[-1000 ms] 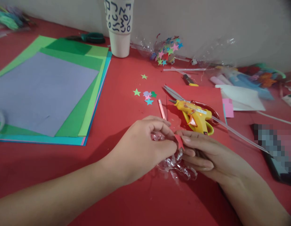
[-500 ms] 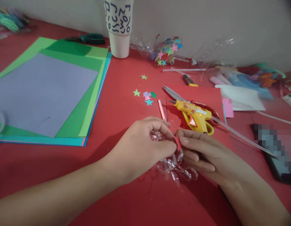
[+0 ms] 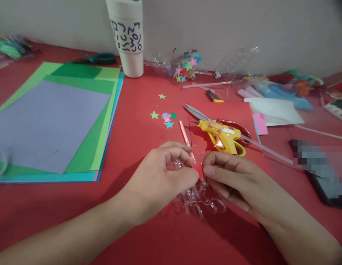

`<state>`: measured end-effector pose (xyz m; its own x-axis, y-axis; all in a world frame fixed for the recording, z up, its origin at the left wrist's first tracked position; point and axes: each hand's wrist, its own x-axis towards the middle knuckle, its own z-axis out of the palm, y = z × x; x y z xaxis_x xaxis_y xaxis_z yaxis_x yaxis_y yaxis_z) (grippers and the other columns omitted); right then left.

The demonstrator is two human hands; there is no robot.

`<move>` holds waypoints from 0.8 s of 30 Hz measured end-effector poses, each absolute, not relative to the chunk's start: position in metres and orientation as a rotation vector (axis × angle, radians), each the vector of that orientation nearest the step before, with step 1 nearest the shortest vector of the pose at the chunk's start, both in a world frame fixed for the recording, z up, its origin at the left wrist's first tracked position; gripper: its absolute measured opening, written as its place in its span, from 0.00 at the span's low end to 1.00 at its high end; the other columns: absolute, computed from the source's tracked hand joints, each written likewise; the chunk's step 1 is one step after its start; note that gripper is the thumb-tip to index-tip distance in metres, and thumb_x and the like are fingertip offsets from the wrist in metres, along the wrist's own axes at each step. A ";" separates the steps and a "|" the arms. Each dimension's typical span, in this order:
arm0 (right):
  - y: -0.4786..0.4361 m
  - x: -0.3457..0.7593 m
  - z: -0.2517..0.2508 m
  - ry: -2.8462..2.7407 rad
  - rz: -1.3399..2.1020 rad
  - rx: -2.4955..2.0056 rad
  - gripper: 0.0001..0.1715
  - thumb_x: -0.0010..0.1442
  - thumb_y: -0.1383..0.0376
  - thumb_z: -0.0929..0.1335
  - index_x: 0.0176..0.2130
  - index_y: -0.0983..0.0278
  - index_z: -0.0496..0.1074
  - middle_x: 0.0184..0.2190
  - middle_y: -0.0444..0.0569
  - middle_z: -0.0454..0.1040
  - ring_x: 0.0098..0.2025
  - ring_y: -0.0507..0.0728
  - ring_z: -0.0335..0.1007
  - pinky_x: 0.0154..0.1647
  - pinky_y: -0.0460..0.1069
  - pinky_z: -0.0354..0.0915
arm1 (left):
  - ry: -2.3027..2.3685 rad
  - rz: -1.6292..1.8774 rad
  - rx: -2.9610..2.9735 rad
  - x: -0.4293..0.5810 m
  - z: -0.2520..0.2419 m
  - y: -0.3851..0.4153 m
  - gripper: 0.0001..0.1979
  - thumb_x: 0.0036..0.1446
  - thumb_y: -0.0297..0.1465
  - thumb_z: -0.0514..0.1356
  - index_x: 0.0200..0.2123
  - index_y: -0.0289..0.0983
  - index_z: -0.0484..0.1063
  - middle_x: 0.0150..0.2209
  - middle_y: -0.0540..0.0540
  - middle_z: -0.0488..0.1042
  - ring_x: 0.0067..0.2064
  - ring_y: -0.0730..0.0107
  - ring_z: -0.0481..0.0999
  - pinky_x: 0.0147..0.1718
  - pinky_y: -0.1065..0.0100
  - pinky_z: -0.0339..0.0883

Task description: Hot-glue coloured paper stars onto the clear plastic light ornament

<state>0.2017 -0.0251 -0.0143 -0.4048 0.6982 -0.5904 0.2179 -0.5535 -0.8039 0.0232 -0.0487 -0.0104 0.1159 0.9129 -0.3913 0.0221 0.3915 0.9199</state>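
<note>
My left hand (image 3: 162, 176) and my right hand (image 3: 234, 180) meet low in the middle of the red table. Both pinch a small red paper piece (image 3: 198, 168) between their fingertips. Under and between the hands lies a crumpled clear plastic ribbon (image 3: 200, 200), which the left fingers also curl around. A thin pink stick (image 3: 185, 136) lies just beyond my left fingers. Right behind my right hand, a yellow glue gun (image 3: 222, 133) rests on a red paper sheet (image 3: 229, 110).
Scissors (image 3: 204, 115) lie beside the glue gun. Loose paper stars (image 3: 165, 117) sit further back, more in a clear bag (image 3: 184, 68). A stack of coloured sheets (image 3: 49, 121) fills the left. A patterned white cup (image 3: 128, 36) stands by the wall. Craft clutter lies at right.
The view has tilted down slightly. My hands have drawn a little closer together, and the red paper piece now sits between both sets of fingertips instead of at my right fingers alone.
</note>
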 end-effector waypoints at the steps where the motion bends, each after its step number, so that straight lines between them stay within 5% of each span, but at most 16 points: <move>1: -0.025 0.202 -0.014 -1.263 2.018 -1.464 0.14 0.55 0.56 0.70 0.28 0.62 0.66 0.13 0.34 0.60 0.12 0.42 0.44 0.08 0.37 0.41 | 1.285 0.825 0.958 0.023 -0.011 -0.049 0.01 0.42 0.30 0.60 0.23 0.39 0.70 0.48 0.51 0.71 0.48 0.61 0.72 0.46 0.60 0.61; 24: -0.022 0.194 -0.003 -1.547 1.894 -1.432 0.06 0.54 0.68 0.64 0.35 0.62 0.69 0.13 0.34 0.60 0.11 0.44 0.47 0.10 0.40 0.45 | 1.378 0.855 0.897 0.028 -0.001 -0.050 0.02 0.43 0.27 0.60 0.21 0.38 0.69 0.49 0.48 0.71 0.49 0.60 0.71 0.35 0.66 0.63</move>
